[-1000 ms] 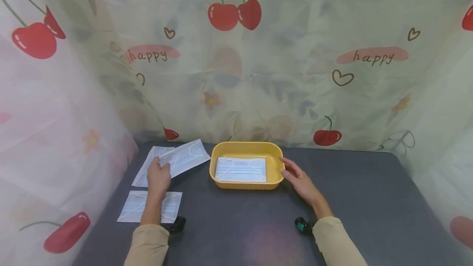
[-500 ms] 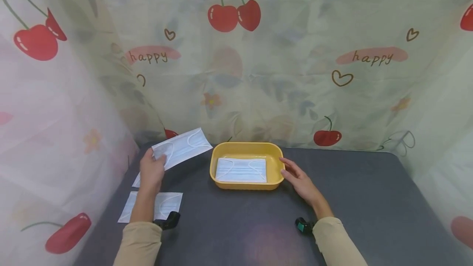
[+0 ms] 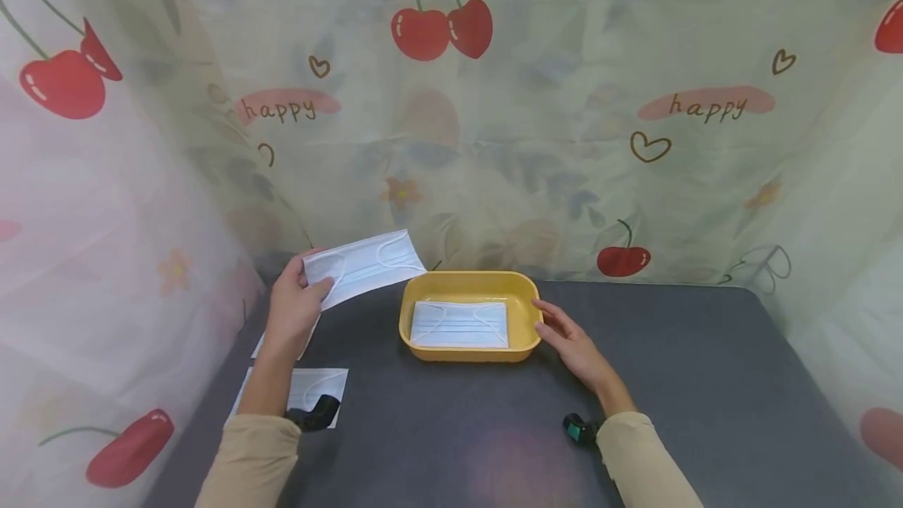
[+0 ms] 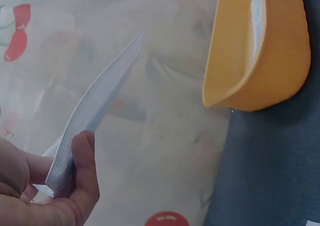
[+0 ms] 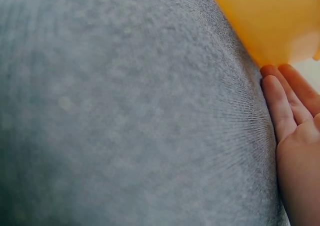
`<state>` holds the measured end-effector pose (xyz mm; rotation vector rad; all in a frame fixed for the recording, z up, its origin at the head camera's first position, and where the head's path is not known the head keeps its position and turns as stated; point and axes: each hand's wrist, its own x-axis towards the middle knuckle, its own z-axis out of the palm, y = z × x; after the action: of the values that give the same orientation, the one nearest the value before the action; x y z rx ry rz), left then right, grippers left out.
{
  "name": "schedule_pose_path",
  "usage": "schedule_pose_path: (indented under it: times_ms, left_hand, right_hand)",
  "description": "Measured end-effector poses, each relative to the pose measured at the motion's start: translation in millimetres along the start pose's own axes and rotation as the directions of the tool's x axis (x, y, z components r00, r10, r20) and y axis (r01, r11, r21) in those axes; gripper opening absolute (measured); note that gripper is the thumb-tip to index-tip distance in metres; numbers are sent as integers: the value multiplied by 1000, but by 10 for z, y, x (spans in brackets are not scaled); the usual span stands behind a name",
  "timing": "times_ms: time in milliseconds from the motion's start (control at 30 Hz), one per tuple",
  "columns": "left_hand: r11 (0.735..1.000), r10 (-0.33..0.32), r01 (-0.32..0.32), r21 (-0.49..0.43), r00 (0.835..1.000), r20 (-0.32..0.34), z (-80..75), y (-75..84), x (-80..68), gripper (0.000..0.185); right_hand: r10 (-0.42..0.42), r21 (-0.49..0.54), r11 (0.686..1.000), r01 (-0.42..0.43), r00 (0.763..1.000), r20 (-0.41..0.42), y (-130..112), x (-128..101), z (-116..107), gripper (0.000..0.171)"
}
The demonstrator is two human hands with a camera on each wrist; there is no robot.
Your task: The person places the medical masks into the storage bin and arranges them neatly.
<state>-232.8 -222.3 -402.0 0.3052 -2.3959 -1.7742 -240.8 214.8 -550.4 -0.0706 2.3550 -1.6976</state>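
Observation:
My left hand (image 3: 291, 312) pinches a pale blue face mask (image 3: 370, 263) by its left end, thumb on the near side. The mask is raised and tilted, its far corner overlapping the yellow tray's (image 3: 466, 354) back left corner in the head view. Seen edge-on in the left wrist view, the same mask (image 4: 97, 98) points up and away from the hand. Another face mask (image 3: 460, 326) lies flat inside the tray, toward its left. My right hand (image 3: 577, 347) rests at the tray's right end; its straight, relaxed fingers (image 5: 278, 98) touch the outer wall in the right wrist view.
Two more masks lie on the dark grey table (image 3: 451, 429) at the left: a near mask (image 3: 320, 388) partly under my forearm, and one behind it mostly hidden by my left hand. A printed curtain (image 3: 494, 139) encloses the table at the back and sides.
My left hand has lifted the face mask off the back left of the table, up and then rightward toward the tray. The right hand and the tray have stayed in place.

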Motion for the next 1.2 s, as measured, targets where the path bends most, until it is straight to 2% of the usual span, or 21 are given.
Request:
schedule_pose_path:
  times_ms: [167, 300, 633, 867, 1100, 1200]
  left_hand:
    - [999, 42, -44, 32, 996, 81, 55, 166, 7, 52]
    - [997, 68, -70, 16, 991, 112, 117, 267, 35, 51]
    - [998, 49, -41, -40, 977, 207, 314, 399, 128, 56]
    - [999, -26, 33, -23, 969, 245, 499, 407, 161, 62]
    - [999, -50, 48, 14, 959, 278, 668, 340, 148, 63]
    - [999, -37, 40, -5, 950, 312, 746, 304, 140, 60]
  right_hand:
    - [-1, 0, 1000, 1, 1000, 1, -8, 1, -14, 57]
    - [3, 3, 1000, -3, 1000, 0, -14, -3, -13, 57]
    - [-7, 17, 1000, 7, 1000, 0, 5, 3, 6, 55]
    - [-7, 28, 1000, 7, 1000, -5, 3, 2, -8, 54]
    - [-2, 27, 1000, 2, 1000, 0, -1, 2, -3, 55]
    - [-5, 30, 1000, 5, 1000, -1, 0, 2, -4, 55]
